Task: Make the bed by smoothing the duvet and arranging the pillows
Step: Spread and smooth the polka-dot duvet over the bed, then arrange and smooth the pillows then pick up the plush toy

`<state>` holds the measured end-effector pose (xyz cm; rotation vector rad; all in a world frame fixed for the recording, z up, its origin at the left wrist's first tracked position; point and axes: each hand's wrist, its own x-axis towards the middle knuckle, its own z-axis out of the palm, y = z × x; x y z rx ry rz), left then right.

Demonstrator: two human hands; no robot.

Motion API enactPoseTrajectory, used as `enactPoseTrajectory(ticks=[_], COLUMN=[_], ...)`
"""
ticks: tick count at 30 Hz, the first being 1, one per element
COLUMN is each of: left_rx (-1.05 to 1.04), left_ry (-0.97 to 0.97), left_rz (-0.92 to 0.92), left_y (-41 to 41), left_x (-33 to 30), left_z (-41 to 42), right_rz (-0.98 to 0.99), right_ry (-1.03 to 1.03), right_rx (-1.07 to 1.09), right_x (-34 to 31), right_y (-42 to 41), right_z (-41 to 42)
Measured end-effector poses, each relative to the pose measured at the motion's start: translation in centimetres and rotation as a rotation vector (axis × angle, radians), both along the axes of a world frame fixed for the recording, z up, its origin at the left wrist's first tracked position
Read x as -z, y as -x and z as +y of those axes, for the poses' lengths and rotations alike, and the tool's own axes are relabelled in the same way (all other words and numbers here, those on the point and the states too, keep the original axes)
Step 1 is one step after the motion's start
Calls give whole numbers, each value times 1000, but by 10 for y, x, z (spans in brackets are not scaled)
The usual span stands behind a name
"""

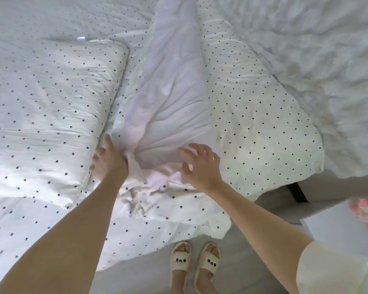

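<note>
Bed point(327, 60): left hand point(109, 160) clamps duvet point(168, 115); right hand point(200, 164), fingers apart, hovers beside; pull edge taut

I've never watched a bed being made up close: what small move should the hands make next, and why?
Probably bring the open right hand down onto the bunched white fabric beside the left hand, which already grips that twisted fold. The plain duvet is creased toward that spot between two dotted pillows, so two grips could pull it flat.
</note>
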<state>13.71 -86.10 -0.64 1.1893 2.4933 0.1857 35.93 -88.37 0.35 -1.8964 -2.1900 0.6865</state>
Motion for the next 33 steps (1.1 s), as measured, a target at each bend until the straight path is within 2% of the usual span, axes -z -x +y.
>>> enactPoseTrajectory(ticks=[3,5,6,8,11,15,19,24,27,30,33], left_rx=[371,590,602,522,465,259,170,-2,-20,52,25], left_ry=[-135,-15,117,309,348,42,-128,-297,-207,-58,-43], left_rz=[142,128,84,13,-20,-3,30,8,40,72,48], left_y=[-18,-30,-33,-30,-33,-33,7,101,173,231,281], left_x=[12,33,43,63,64,45,39,40,52,66,74], left_z=[-6,-22,-31,-44,-36,-5,12,35,62,83,110], right_rz=[-168,-255,-291,-343,-306,-251,26,313,389,469,475], right_ry=[313,348,344,336,406,279,175,201,266,349,496], right_rx=[-184,-287,-330,-382,-290,-63,-50,26,113,205,355], right_x=[31,51,58,64,56,43,32,26,34,45,60], right_y=[3,6,7,7,11,34,69,155,220,283,332], right_z=[-5,-19,-25,-27,-15,7,31,69,100,123,143])
